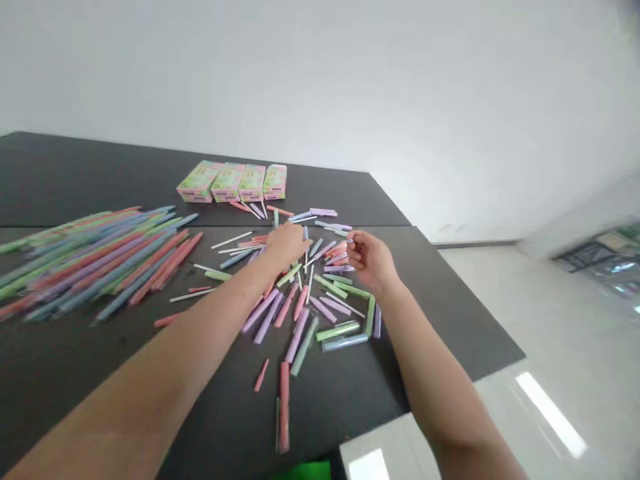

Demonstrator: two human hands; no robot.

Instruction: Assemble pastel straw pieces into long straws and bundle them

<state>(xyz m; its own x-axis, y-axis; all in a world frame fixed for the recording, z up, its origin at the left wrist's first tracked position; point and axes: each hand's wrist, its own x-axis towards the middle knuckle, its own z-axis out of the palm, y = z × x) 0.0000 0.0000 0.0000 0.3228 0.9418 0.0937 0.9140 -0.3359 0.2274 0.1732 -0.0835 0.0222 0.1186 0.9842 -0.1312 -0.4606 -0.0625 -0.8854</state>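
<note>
Over the middle of a scattered heap of short pastel tubes, like pen barrels and caps, my left hand (287,244) reaches down. Its fingertips are mostly hidden behind the back of the hand, so its grip does not show. My right hand (371,259) is raised at the heap's right side, with thumb and fingers pinched around a tiny bluish bit too small to name. Between and below the hands lie purple tubes (299,335), green tubes (338,331), a blue tube (345,343) and thin white sticks (309,283).
Long pastel rods (100,260) form a big pile at the left. Several pink-and-green boxes (229,181) stand in a row at the back. A red tube (284,407) lies near the front of the black table (210,407). The table's right edge drops to a shiny floor (500,293).
</note>
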